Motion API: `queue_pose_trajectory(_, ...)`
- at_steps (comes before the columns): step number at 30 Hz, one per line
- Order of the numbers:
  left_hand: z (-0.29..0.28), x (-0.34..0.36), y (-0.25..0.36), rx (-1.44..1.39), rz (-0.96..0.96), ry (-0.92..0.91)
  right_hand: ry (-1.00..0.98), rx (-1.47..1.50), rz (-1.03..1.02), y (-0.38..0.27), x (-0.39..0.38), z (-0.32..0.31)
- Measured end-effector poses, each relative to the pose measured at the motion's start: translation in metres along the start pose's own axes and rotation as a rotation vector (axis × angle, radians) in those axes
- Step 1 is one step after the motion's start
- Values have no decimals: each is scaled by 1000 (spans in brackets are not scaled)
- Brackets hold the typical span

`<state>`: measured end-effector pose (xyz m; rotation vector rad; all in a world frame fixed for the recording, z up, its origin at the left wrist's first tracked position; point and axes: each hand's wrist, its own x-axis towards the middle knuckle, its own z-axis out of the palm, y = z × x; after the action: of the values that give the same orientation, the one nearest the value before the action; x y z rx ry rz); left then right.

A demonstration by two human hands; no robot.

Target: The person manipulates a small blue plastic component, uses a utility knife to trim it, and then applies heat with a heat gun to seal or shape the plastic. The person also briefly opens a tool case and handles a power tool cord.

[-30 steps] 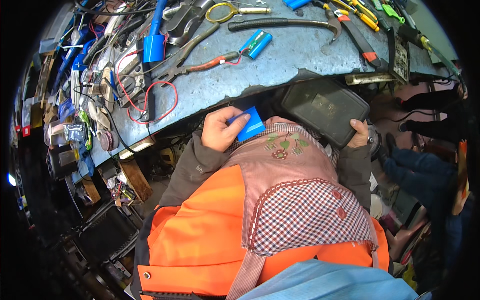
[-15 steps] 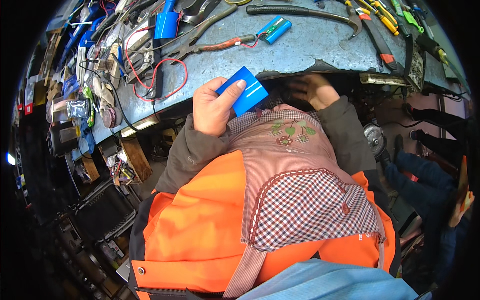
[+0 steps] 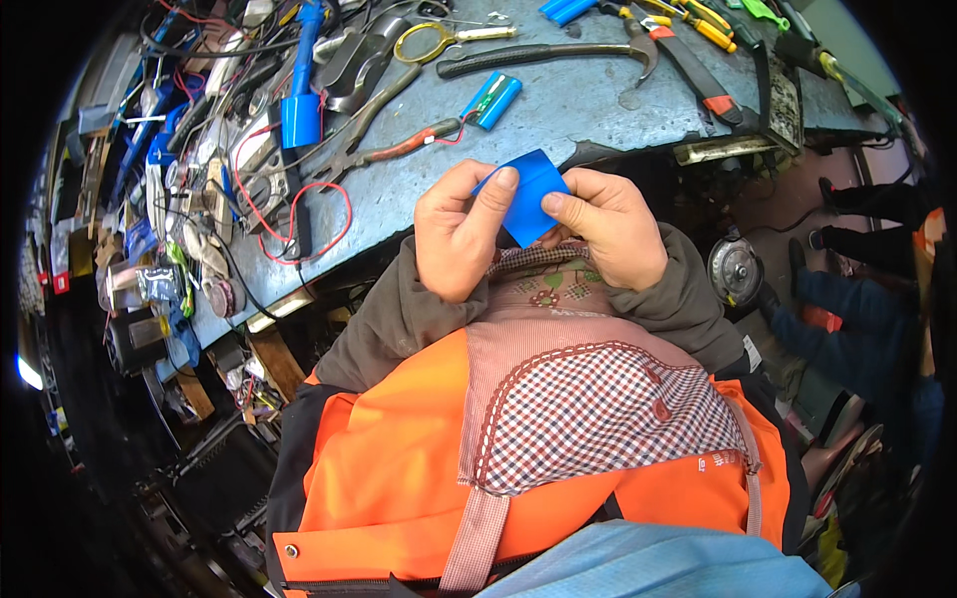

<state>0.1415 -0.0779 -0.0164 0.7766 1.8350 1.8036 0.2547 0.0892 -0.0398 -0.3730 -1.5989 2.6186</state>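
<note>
"Over the finely striped apron (image 3: 588,399), what are the hands doing?"

"Both grip one blue sheet (image 3: 531,194), just in front of the bench's edge. The left hand (image 3: 457,234) pinches its left side, thumb on top, fingers curled; the right hand (image 3: 616,227) pinches the right side between thumb and bent forefinger."

"How would you handle it well?"

"Light thumbs, close to the edges, with an even pull so it lies flat and doesn't crease. If it's a flattened sleeve, I'd rub an edge gently to part the layers; I can't tell whether it's one layer or two."

"And its material?"

"Plastic film, I'd judge: thin, smooth, roughly square, with a faint line across it."

"Farther off?"

"The bench (image 3: 399,194), worn blue-grey, chipped along its edge. On it lie red-handled pliers (image 3: 407,148), then a blue-wrapped pack (image 3: 495,102) with rounded sides and a red wire, then a hammer (image 3: 543,60) with a dark handle and curved claw."
</note>
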Motion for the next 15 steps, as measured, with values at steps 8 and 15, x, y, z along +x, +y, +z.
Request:
queue_pose_trajectory(8, 5, 19, -2, -212, -304, -168, 75, -16, -85, 3, -9, -7)
queue_pose_trajectory(15, 4, 20, -1, -272, -314, -188, 41, -59, -252, 10, -1, -8)
